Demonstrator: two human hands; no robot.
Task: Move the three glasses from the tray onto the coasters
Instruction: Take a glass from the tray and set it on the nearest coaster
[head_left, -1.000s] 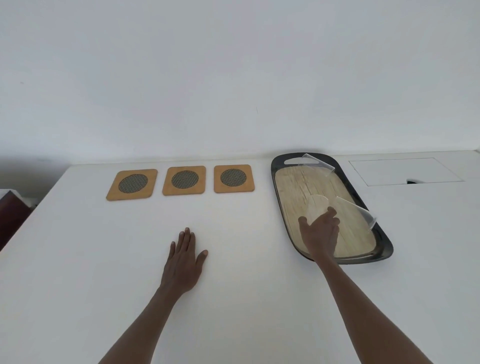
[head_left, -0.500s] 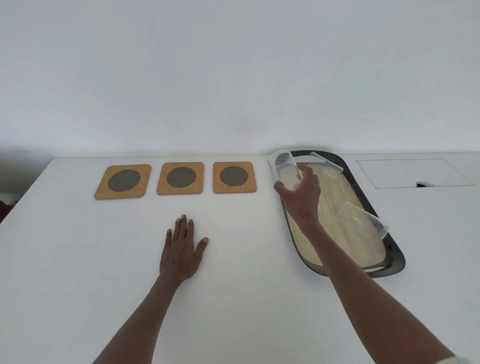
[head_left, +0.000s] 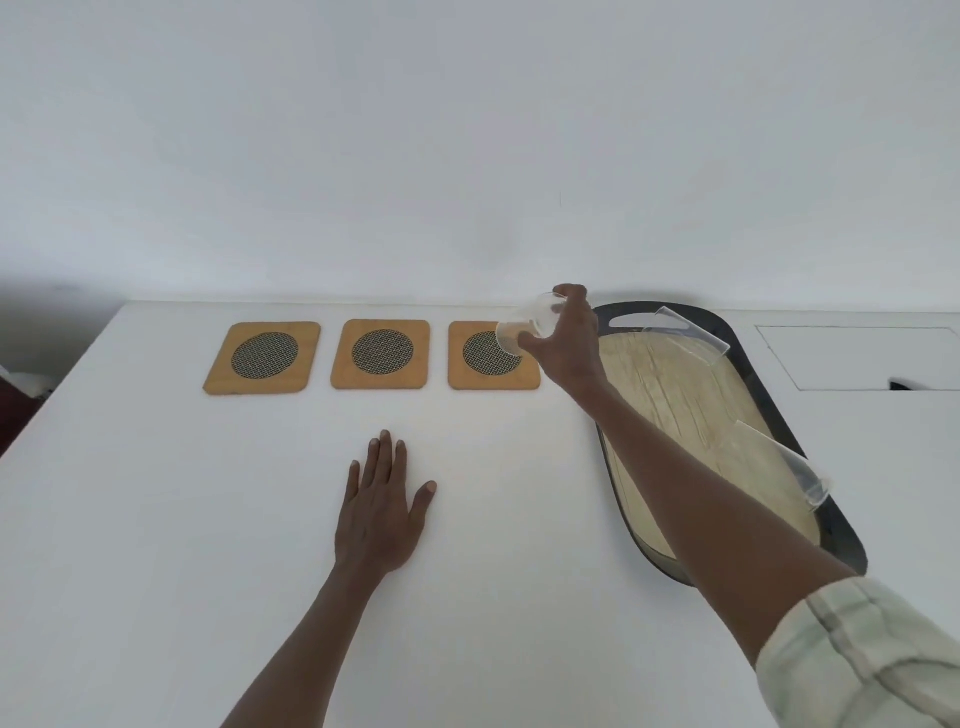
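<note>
My right hand (head_left: 563, 338) grips a clear glass (head_left: 527, 325), tilted, in the air over the right edge of the right coaster (head_left: 491, 357). The middle coaster (head_left: 381, 354) and the left coaster (head_left: 262, 357), both wooden with dark mesh rounds, lie bare in a row near the table's far edge. Two more clear glasses stay on the dark oval tray (head_left: 769, 410) with its wood-look base: one (head_left: 685, 332) at the far end, one (head_left: 779, 462) at the right rim. My left hand (head_left: 382, 506) lies flat on the table, fingers apart, holding nothing.
The white table (head_left: 156, 519) runs to a white wall behind the coasters. A rectangular hatch outline (head_left: 857, 358) with a small dark opening sits in the tabletop right of the tray. A dark object shows past the table's left edge.
My right hand lifted a glass off the tray and carried it left, from above the tray's far-left rim to over the right coaster. The left hand stayed flat.
</note>
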